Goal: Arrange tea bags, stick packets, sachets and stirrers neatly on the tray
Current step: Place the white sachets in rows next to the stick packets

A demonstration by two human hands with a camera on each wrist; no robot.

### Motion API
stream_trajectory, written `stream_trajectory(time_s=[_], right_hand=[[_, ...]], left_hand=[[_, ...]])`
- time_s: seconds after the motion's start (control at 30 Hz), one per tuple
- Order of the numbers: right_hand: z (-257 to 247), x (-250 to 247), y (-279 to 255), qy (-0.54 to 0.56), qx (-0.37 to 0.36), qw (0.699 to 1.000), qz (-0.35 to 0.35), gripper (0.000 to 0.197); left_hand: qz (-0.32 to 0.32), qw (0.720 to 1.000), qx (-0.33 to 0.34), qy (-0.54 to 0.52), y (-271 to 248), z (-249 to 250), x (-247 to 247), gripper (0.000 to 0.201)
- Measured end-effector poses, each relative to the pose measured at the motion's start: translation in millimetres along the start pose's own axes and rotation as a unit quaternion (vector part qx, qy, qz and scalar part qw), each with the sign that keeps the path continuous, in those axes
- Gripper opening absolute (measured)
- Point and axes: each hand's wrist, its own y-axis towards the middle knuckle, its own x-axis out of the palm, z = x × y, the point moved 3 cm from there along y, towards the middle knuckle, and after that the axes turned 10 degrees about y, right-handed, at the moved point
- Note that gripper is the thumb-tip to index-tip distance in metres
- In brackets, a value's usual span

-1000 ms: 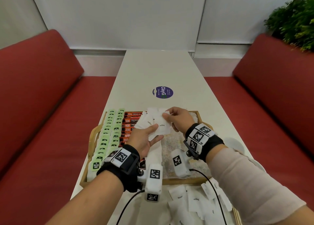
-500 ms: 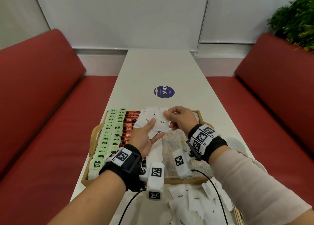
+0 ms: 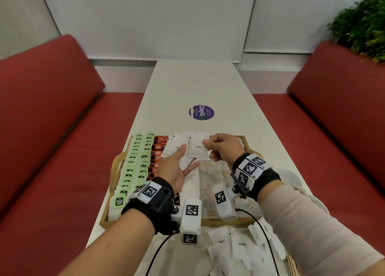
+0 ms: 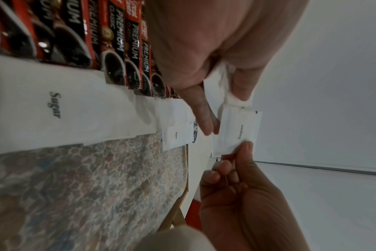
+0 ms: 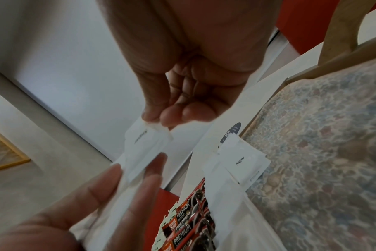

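Observation:
A wooden tray [image 3: 229,222] with a floral lining holds two columns of green tea bags [image 3: 133,167], a column of orange coffee stick packets [image 3: 158,152] and a row of white sugar sachets [image 4: 54,105]. Above the tray's far end my left hand [image 3: 185,161] grips a fanned stack of sugar sachets [image 3: 176,145] between thumb and fingers. My right hand [image 3: 208,144] pinches one sugar sachet [image 3: 198,148] by its right edge, held just right of that stack. In the left wrist view this sachet [image 4: 236,130] hangs between both hands.
Loose sugar sachets [image 3: 239,246] lie on the white table in front of the tray, with wooden stirrers [image 3: 292,265] at their right. A blue round sticker [image 3: 201,112] lies beyond the tray. Red benches [image 3: 52,129] flank the table; a plant [image 3: 362,23] stands at the far right.
My left hand has lifted a little, its thumb now higher on the stack. The right hand with its sachet has shifted slightly up and left, closer to the stack.

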Motion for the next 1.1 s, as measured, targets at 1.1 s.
stream_trajectory(time_s=[1.1], right_hand=[[9,6,12,-0.105,-0.002,0.991,-0.078,0.023]], left_hand=[[0.036,0.999,-0.010,-0.009,20,13,-3,0.029]])
